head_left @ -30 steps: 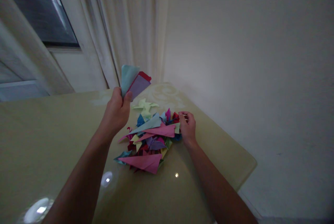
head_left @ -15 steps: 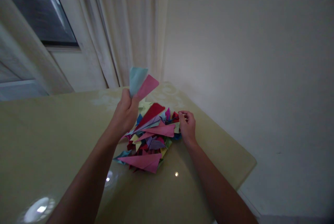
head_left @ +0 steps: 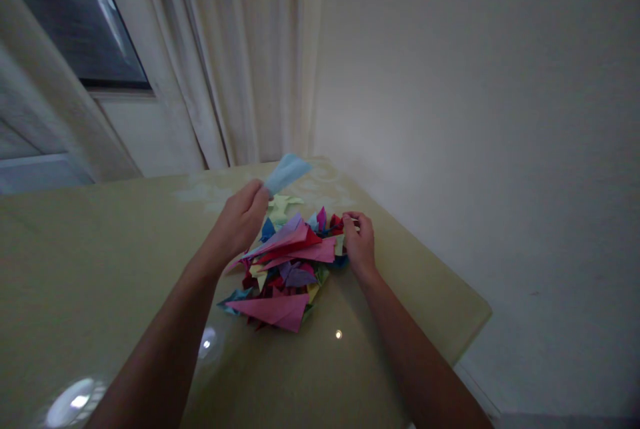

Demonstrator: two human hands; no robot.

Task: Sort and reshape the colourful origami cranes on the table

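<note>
My left hand [head_left: 245, 212] is closed on the tail end of a light blue paper airplane [head_left: 287, 172], raised over the back of a heap. The heap mixes folded papers: a pink paper airplane [head_left: 273, 310] lies at the front, and another pink paper airplane [head_left: 287, 242] rests on top beside red and lilac ones. Purple folded paper [head_left: 299, 274] and a pale green folded piece [head_left: 283, 205] show among them. At the heap's right edge, my right hand [head_left: 361, 239] has curled fingers beside a red folded paper [head_left: 336, 223]; what its fingertips hold is hidden.
The heap sits on a glossy yellowish table [head_left: 125, 249] whose right corner points toward a plain wall [head_left: 475, 115]. Curtains [head_left: 240, 55] hang behind the table, with a dark window [head_left: 75, 15] at upper left.
A pink paper airplane has left my left hand and lies on the heap. The light blue one has dipped and tilted rightward. My right hand stays in place.
</note>
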